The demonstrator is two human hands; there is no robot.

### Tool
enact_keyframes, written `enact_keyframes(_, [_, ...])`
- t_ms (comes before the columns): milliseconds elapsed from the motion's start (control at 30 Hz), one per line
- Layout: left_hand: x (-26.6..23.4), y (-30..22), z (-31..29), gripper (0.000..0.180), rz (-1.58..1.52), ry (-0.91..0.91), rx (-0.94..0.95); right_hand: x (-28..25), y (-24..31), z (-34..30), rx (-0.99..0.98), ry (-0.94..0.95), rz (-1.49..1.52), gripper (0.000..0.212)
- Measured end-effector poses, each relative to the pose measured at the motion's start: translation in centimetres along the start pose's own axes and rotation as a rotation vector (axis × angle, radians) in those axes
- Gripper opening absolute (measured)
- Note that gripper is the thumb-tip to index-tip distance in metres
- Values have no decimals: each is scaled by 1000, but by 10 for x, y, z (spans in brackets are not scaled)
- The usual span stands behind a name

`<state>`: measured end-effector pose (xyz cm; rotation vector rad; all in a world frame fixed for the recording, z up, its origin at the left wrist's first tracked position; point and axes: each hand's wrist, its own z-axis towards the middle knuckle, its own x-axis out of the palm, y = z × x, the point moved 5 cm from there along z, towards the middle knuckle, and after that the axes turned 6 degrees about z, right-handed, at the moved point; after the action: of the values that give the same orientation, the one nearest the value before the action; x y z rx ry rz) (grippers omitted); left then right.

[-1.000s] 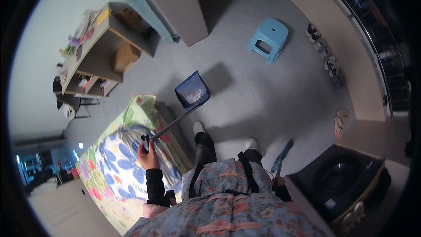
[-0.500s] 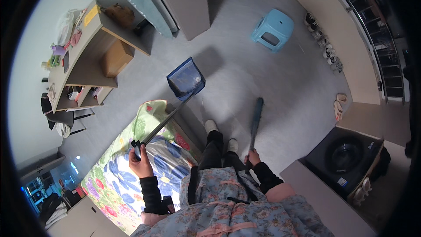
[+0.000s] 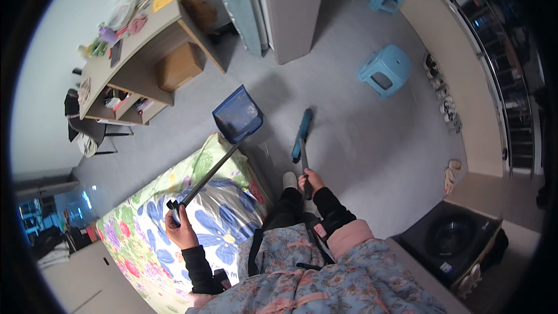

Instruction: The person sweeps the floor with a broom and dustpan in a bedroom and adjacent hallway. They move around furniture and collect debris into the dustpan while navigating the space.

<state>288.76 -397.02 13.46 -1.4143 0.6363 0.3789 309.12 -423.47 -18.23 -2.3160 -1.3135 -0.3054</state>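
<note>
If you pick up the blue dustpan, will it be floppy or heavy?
The blue dustpan probably isn't floppy: its long handle looks straight right up to the left hand. Its walls look thin, so it may be light for its size. But its wide part sits at the handle's far end, so it might swing or tilt.

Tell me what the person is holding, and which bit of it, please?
The left grip holds the blue dustpan near the top of its long pole; the right grip holds the teal broom by its handle.
</note>
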Motion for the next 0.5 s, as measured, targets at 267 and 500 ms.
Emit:
enact_keyframes(267, [-30,29,-5,17,-89,-96,-113,-38,58,-114,12,140,34,31])
enact_keyframes(500, [-29,32,-2,16,-124,-124,-149,-75,85,-96,-134,-199,-137,26])
